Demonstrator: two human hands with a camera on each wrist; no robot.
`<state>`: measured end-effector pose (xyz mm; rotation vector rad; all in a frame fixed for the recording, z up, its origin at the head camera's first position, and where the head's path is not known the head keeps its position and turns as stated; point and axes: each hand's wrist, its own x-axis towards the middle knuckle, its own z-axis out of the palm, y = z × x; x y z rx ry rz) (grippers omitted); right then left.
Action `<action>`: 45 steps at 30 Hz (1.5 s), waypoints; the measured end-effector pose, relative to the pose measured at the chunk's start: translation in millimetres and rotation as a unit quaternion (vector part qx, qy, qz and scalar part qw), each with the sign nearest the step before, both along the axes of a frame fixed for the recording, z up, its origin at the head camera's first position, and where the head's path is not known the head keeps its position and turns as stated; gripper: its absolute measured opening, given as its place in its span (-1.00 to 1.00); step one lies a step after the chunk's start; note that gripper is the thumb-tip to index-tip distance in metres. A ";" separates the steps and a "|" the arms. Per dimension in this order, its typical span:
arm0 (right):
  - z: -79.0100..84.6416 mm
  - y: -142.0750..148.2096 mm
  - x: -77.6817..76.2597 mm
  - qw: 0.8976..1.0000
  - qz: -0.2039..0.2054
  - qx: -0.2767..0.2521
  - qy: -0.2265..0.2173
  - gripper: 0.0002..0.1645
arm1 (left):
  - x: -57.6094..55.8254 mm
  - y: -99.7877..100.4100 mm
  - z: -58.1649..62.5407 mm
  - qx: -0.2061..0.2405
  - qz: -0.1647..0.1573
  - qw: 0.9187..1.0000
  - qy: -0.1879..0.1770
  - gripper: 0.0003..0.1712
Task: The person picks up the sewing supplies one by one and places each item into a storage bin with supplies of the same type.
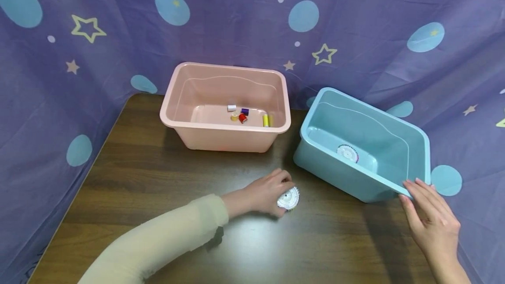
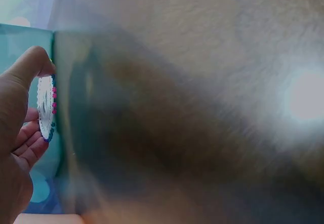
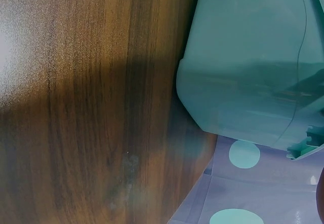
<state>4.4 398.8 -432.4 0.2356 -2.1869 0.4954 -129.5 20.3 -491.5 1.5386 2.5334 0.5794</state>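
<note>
My left hand (image 1: 266, 192) holds a white wheel of sewing pins (image 1: 289, 199) by its edge, above the table in front of the bins. In the left wrist view the pin wheel (image 2: 45, 105) is seen nearly edge-on between thumb and fingers, with pink and blue pin heads along its rim. A blue plastic bin (image 1: 335, 172) stands at the right, and a second pin wheel (image 1: 347, 154) lies inside it. My right hand (image 1: 434, 220) grips that bin's near right corner, fingers over the rim and thumb outside. Only a sliver of this hand shows in the right wrist view.
Left of the blue bin stands a pink bin (image 1: 225, 139) holding several thread spools, among them a yellow spool (image 1: 265, 120) and a red spool (image 1: 242, 118). Both bins are on a dark wooden table (image 1: 130, 179). A purple patterned cloth (image 1: 236, 21) hangs behind.
</note>
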 end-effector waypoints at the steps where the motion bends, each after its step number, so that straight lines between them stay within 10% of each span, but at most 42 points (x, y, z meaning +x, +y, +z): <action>1: 0.2 -0.2 0.2 1.000 0.000 0.001 0.001 -0.44 | -1.3 -0.6 3.7 0.003 0.001 1.000 -0.005 -0.18; 27: -0.1 1.2 1.9 1.000 0.005 0.006 0.018 -0.45 | -17.1 -22.7 96.4 0.068 -0.004 0.997 -0.020 -0.19; 45: -2.7 5.1 1.5 1.000 0.008 0.017 0.017 -0.42 | -41.5 -20.4 149.0 0.058 -0.028 0.997 0.035 -0.22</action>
